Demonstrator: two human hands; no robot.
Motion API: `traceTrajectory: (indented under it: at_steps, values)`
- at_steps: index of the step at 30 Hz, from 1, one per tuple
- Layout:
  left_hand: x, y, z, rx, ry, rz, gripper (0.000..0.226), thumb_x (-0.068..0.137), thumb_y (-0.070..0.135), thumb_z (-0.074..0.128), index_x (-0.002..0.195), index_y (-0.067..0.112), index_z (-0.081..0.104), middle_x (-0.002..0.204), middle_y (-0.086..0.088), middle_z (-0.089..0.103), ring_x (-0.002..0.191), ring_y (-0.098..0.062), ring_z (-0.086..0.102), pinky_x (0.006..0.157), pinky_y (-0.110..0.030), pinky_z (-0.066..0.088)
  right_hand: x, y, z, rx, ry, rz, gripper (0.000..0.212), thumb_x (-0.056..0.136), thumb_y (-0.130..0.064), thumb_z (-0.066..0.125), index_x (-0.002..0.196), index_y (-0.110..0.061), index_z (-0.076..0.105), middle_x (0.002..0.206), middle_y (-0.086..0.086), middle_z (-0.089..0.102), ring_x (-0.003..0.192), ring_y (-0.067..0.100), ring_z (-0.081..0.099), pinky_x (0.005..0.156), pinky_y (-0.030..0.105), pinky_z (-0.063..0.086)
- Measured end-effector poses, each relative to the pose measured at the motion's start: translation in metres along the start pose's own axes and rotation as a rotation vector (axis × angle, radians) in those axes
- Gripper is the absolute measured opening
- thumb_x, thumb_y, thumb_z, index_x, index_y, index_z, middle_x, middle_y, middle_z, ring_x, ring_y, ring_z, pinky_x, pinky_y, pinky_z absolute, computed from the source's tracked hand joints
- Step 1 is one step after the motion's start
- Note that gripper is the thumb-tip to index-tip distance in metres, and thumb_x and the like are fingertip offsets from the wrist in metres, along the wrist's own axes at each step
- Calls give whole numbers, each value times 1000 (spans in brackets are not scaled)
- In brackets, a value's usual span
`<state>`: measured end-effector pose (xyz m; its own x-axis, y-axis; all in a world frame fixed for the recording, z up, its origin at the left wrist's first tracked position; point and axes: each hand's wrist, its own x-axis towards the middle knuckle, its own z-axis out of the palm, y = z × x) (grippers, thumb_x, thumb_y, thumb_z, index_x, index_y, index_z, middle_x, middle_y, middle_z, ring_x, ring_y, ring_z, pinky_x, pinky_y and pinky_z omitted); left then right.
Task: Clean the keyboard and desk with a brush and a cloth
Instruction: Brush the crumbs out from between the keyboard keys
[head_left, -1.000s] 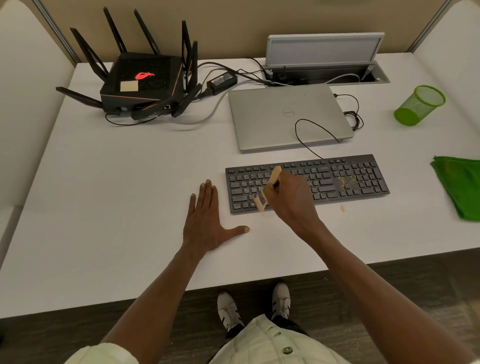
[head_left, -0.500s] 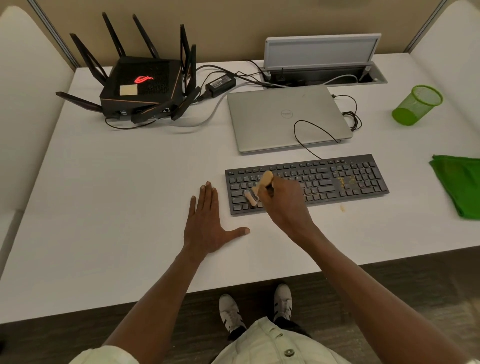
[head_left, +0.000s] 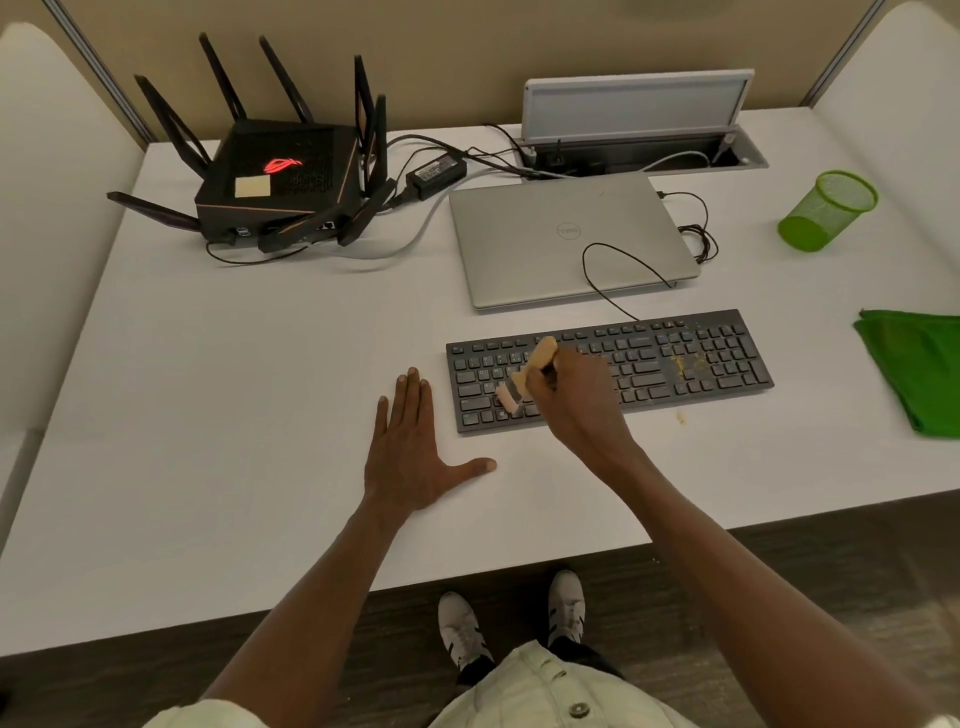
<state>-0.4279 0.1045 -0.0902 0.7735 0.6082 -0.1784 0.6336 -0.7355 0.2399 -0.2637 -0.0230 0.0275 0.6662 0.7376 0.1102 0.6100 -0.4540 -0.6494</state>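
since a moment ago the right hand (head_left: 574, 402) has barely shifted, its grip clenched round the wooden brush (head_left: 524, 378), bristles down on the left keys of the black keyboard (head_left: 675, 364). the left hand (head_left: 413, 457) stays flat and released on the white tabletop (head_left: 234, 415), just left of the keyboard. yellow crumbs (head_left: 684, 359) sit on the right keys. the green cloth (head_left: 917, 369) lies at the right edge; wide bare room lies left.

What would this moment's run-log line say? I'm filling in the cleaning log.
right hand: grips brush | brush: bristles on keyboard left keys | left hand: flat on desk | cloth: untouched
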Motion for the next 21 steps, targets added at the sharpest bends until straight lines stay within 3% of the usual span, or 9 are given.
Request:
traceTrajectory:
  at_steps: [6, 9, 13, 17, 21]
  values:
    - [0, 0, 1, 17, -6, -8, 149, 58, 110, 13, 161, 5, -10, 167, -9, -25, 154, -20, -25, 127, -43, -10, -1, 16, -9, -27, 53, 99, 42, 96, -13, 53, 57, -22, 43, 46, -9, 46, 39, 1, 46, 39, 15, 34]
    - [1, 1, 0, 22, -6, -8, 149, 57, 110, 11, 160, 6, -12, 167, -9, -27, 154, -20, -25, 127, -43, -10, 8, 9, -10, -31, 94, 96, 36, 99, -17, 50, 63, -19, 50, 52, -4, 54, 39, 4, 44, 40, 16, 35]
    - [0, 1, 0, 6, 1, -10, 150, 57, 111, 12, 161, 5, -10, 167, -10, -24, 155, -21, -23, 127, -44, -9, 11, 4, -1, -46, 67, 98, 35, 97, -15, 53, 62, -18, 50, 48, -12, 46, 38, 2, 47, 40, 14, 34]
    - [0, 0, 1, -5, 6, -7, 150, 58, 110, 14, 161, 4, -8, 168, -10, -23, 155, -21, -22, 127, -44, -8, 4, 8, -4, -131, -2, 138, 34, 90, -16, 60, 58, -15, 51, 44, -9, 44, 32, 3, 38, 36, 15, 32]
    - [0, 0, 1, -6, 16, -1, 149, 58, 110, 15, 161, 5, -8, 168, -10, -23, 155, -21, -22, 127, -44, -9, 12, 2, -5, -102, 47, 141, 29, 93, -17, 57, 64, -11, 56, 49, -6, 49, 38, 4, 41, 37, 16, 31]
